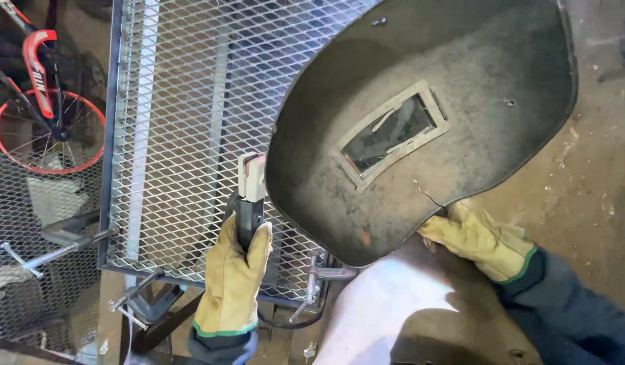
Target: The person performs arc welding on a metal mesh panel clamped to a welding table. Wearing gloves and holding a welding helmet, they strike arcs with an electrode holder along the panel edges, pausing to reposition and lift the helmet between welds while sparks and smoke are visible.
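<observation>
From the head camera, the gloved left hand is closed around the insulated handle of a welding holder, upright over the mesh panel. The gloved right hand seems to pinch the lower rim of a stiff, probably light welding shield, held above the mesh.

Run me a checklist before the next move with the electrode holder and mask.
1. Left hand gripping the electrode holder: ok.
2. Rod in the holder's jaws: not ok, none visible.
3. Right hand holding the mask by its edge: ok.
4. Both hands gloved: ok.
5. Mesh panel clamped at its near edge by clamps: ok.
6. Mask window clean: cannot tell.
</observation>
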